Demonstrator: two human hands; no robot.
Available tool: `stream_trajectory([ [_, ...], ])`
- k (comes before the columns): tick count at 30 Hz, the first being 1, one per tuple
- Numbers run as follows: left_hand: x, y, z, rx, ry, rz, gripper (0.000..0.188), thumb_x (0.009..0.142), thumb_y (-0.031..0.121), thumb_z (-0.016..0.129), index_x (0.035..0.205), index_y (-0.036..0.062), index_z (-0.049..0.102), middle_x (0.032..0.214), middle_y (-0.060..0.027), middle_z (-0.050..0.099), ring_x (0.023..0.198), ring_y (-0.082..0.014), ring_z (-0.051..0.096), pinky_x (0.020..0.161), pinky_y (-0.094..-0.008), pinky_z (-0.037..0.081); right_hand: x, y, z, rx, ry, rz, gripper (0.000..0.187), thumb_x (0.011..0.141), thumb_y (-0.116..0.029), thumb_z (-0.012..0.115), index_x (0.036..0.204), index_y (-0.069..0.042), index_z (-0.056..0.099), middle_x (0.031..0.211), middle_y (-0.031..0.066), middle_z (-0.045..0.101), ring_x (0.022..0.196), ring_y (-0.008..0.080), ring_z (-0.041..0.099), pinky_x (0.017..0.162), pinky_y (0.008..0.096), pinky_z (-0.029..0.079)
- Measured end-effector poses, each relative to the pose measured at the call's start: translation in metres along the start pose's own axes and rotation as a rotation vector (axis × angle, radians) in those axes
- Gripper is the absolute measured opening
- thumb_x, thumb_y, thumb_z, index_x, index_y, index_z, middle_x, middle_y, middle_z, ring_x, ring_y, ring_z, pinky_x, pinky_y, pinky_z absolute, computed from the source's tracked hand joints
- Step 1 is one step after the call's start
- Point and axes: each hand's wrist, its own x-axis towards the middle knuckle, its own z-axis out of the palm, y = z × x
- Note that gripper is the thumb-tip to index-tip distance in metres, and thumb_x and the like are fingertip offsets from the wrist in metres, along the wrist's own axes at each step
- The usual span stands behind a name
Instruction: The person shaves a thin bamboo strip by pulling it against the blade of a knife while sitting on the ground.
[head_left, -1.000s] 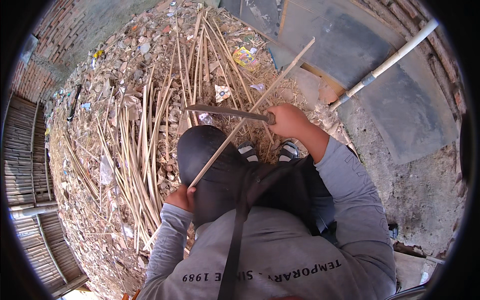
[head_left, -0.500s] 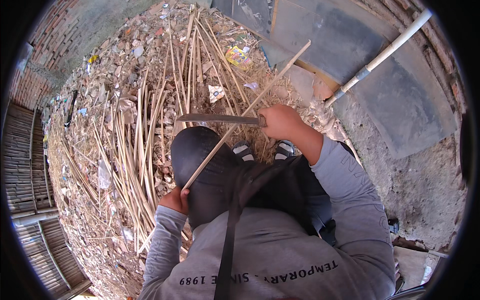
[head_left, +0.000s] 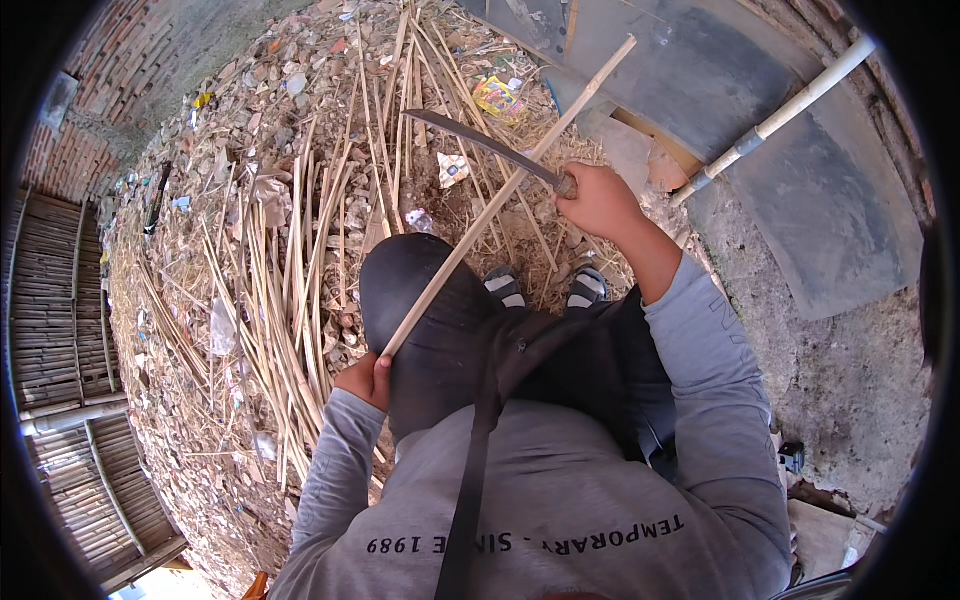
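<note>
My left hand (head_left: 366, 380) is closed round the lower end of a pale bamboo strip (head_left: 448, 268), beside my left knee. The strip slants up to the right across my thigh, its far end free over the ground. In my right hand (head_left: 598, 203) is the handle of a machete (head_left: 480, 140), its dark blade pointing up and left. The blade crosses the upper part of the strip near the hand; whether it touches the strip, I cannot tell.
Many split bamboo strips (head_left: 270, 330) lie on littered, stony ground to the left and ahead. Dark sheets (head_left: 690, 85) and a white pole (head_left: 775, 120) are at the upper right. A bamboo-slat wall (head_left: 48, 300) stands at far left. My sandalled feet (head_left: 505, 288) are below.
The machete has moved farther up along the strip, away from my body, and its tip has tilted upward. My left hand keeps its hold on the strip.
</note>
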Motion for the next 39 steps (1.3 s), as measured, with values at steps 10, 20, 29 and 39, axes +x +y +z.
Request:
stream_trajectory([
  [10, -0.008, 0.013, 0.005, 0.084, 0.112, -0.019, 0.043, 0.095, 0.04, 0.054, 0.072, 0.0038, 0.05, 0.058, -0.0219, 0.055, 0.056, -0.0451, 0.057, 0.051, -0.0503, 0.043, -0.01, -0.028, 0.002, -0.165, -0.108, -0.164, 0.03, 0.075, -0.025, 0.07, 0.097, -0.006, 0.062, 0.085, 0.0177, 0.067, 0.084, 0.0383, 0.065, 0.073, 0.0491, 0.051],
  [20, 0.0, 0.011, -0.002, 0.047, 0.094, -0.003, 0.045, 0.091, 0.045, 0.06, 0.074, 0.0041, 0.049, 0.058, -0.021, 0.055, 0.056, -0.0443, 0.058, 0.051, -0.0503, 0.043, -0.003, -0.007, 0.006, -0.19, -0.099, -0.09, 0.038, 0.073, -0.024, 0.069, 0.108, -0.011, 0.064, 0.085, 0.0175, 0.067, 0.083, 0.038, 0.065, 0.073, 0.0471, 0.052],
  [29, 0.005, 0.003, 0.004, 0.083, 0.107, 0.067, 0.043, 0.094, 0.043, 0.055, 0.079, 0.0034, 0.047, 0.061, -0.0238, 0.055, 0.058, -0.0465, 0.056, 0.052, -0.0518, 0.043, 0.0, -0.008, 0.022, -0.043, -0.239, -0.153, 0.028, 0.072, -0.022, 0.069, 0.095, -0.009, 0.064, 0.078, 0.0154, 0.065, 0.08, 0.0382, 0.064, 0.07, 0.0491, 0.051],
  [39, 0.006, -0.004, 0.007, 0.077, 0.099, 0.078, 0.042, 0.096, 0.043, 0.052, 0.08, 0.0038, 0.048, 0.059, -0.0231, 0.055, 0.057, -0.0465, 0.056, 0.052, -0.0521, 0.043, 0.005, -0.009, 0.02, -0.084, -0.157, -0.042, 0.029, 0.072, -0.02, 0.067, 0.098, -0.007, 0.066, 0.082, 0.0193, 0.067, 0.082, 0.0385, 0.065, 0.074, 0.0475, 0.052],
])
